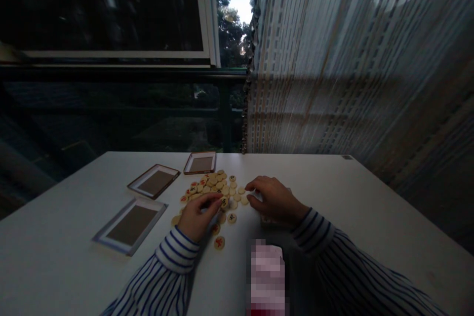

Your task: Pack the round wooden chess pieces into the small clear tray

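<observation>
Round Chinese chess pieces [213,180] lie in a loose heap on the white table, some with red characters, some with dark ones, many blank side up. My left hand [198,215] reaches over the near side of the heap. Between its thumb and fingertips it pinches one chess piece [224,202] with a dark character facing me. My right hand [276,200] hovers at the heap's right side, thumb and fingers apart, with nothing seen between them. Blank pieces [241,190] lie just left of its fingertips. A red-marked piece [219,243] sits apart, nearest to me.
Three shallow open trays or lids stand on the left: one at the front [148,202], one in the middle [172,178] and one at the back [200,173]. A box-like thing [267,219] is mostly hidden under my right hand. A pixelated object [268,276] lies at the near edge.
</observation>
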### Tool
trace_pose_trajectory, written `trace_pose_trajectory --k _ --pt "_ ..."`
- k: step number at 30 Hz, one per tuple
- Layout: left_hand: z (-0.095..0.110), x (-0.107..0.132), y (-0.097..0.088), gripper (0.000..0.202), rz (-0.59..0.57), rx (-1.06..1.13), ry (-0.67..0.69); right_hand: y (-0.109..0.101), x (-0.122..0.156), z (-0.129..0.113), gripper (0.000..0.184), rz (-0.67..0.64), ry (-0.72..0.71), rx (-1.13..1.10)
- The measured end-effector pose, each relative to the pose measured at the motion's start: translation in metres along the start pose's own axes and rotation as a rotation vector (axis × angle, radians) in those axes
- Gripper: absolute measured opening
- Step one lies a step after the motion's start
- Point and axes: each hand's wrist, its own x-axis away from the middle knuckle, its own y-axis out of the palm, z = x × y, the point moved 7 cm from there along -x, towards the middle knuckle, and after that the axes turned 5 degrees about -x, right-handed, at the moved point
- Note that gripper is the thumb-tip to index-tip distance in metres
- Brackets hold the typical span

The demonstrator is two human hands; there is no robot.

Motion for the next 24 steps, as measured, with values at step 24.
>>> trace_pose_trajectory --k 24 --pt "0.038 -0.015 0.042 0.022 0.027 0.116 -0.090 -0.010 0.012 0.026 0.015 0.143 0.031 -0.160"
